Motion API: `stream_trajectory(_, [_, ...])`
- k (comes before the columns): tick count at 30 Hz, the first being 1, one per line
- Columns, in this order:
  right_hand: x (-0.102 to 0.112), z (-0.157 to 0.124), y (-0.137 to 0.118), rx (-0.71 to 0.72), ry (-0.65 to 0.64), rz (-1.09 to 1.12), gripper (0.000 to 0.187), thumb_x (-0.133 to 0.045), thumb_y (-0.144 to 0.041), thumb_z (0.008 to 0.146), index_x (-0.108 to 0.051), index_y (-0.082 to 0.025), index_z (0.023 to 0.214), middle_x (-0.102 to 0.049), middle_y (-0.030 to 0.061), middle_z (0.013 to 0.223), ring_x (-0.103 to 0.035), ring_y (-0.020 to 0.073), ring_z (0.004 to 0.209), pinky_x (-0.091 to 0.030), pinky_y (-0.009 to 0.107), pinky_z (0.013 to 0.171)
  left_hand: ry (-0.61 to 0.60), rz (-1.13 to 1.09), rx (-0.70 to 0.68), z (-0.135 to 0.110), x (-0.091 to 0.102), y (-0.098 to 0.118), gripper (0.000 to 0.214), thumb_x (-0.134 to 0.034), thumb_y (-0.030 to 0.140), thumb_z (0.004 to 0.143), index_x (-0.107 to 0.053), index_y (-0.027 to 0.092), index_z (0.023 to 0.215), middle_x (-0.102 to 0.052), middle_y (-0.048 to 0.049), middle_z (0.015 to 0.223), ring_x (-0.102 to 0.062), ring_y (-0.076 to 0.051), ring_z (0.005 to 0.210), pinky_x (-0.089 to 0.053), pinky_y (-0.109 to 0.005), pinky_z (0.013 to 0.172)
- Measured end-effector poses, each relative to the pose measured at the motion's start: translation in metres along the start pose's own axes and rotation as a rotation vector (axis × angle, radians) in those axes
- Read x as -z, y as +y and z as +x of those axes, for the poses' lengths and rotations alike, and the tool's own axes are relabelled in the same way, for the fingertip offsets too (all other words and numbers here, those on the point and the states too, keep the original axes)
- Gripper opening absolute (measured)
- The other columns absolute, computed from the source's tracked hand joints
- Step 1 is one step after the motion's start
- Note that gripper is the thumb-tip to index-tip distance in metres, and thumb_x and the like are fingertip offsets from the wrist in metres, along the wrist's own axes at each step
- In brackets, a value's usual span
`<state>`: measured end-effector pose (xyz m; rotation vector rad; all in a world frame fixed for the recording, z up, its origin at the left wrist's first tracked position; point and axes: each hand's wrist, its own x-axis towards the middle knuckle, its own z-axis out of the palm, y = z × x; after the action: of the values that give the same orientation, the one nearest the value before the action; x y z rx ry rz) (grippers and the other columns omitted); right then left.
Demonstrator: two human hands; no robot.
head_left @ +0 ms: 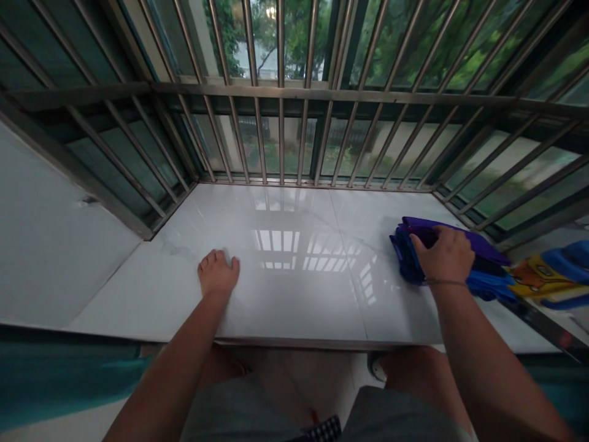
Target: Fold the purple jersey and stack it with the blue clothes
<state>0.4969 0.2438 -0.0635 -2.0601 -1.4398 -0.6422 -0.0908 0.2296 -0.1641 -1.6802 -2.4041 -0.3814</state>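
left hand [217,272] rests palm down on the glossy white window ledge [294,307], left of its middle and between the near and far edges, fingers lightly curled and thumb spread wide to the side. right hand [448,255] is over a bundle [407,258] of folded blue and purple material, thumb on one side and fingers on the other, holding some of the dark folds between them. a thin cord [445,283] circles the right wrist.

the bundle lies on the right part of the ledge, well apart from the left hand, with its purple layer toward the far edge and its bright blue folds toward the near edge. just beside it, further right, is a yellow and blue item [547,276] with a cartoon picture; what it is, i cannot tell. below that, a long dark object [550,328] slants toward the near right corner, blurred.

metal bars [322,95] rise along the far edge and both ends of the ledge, with green trees [294,37] beyond. a pale wall [50,245] meets the left end. below the near edge hangs a teal curtain [69,383], near the person's gray shorts [391,414].
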Motion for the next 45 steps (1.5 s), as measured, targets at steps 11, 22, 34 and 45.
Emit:
stream_trajectory(11, [0.008, 0.028, -0.015, 0.126, -0.071, 0.047, 0.039, -0.058, -0.041, 0.103, -0.083, -0.012, 0.096, -0.079, 0.0243, 0.091, -0.067, 0.0293, 0.080, -0.037, 0.041, 0.069, 0.001, -0.020, 0.007, -0.001, 0.000, 0.002, 0.057, -0.047, 0.045, 0.105, -0.067, 0.006, 0.141, -0.065, -0.0254, 0.151, -0.059, -0.041, 0.137, -0.042, -0.054, 0.118])
stream_trajectory(22, [0.095, -0.097, -0.165, 0.050, -0.847, 1.238, 0.039, -0.063, -0.058, 0.106, -0.072, -0.022, 0.096, -0.071, -0.0008, 0.063, -0.062, 0.0146, 0.050, -0.050, 0.026, 0.053, 0.026, -0.016, -0.009, -0.001, -0.003, -0.001, 0.057, -0.047, 0.045, 0.105, -0.067, 0.005, 0.141, -0.066, -0.0253, 0.149, -0.060, -0.041, 0.136, -0.044, -0.053, 0.116])
stream_trajectory(34, [-0.021, -0.164, -0.151, 0.045, -0.648, 0.817, 0.090, -0.060, -0.069, 0.101, -0.037, -0.016, 0.170, -0.047, 0.0272, 0.170, -0.050, 0.0375, 0.157, -0.042, 0.061, 0.128, 0.020, 0.009, -0.020, -0.001, 0.000, 0.001, 0.054, -0.047, 0.044, 0.106, -0.068, 0.006, 0.138, -0.066, -0.0260, 0.149, -0.060, -0.040, 0.135, -0.044, -0.053, 0.115])
stream_trajectory(45, [-0.068, -0.129, -0.221, 0.462, -0.849, 0.297, 0.067, -0.054, -0.055, 0.111, -0.046, -0.029, 0.172, -0.025, 0.0168, 0.184, -0.022, 0.0378, 0.171, -0.018, 0.063, 0.136, -0.057, -0.054, -0.203, 0.012, -0.002, 0.012, 0.040, -0.044, 0.030, 0.107, -0.075, 0.014, 0.128, -0.073, -0.0195, 0.130, -0.067, -0.037, 0.119, -0.051, -0.049, 0.103])
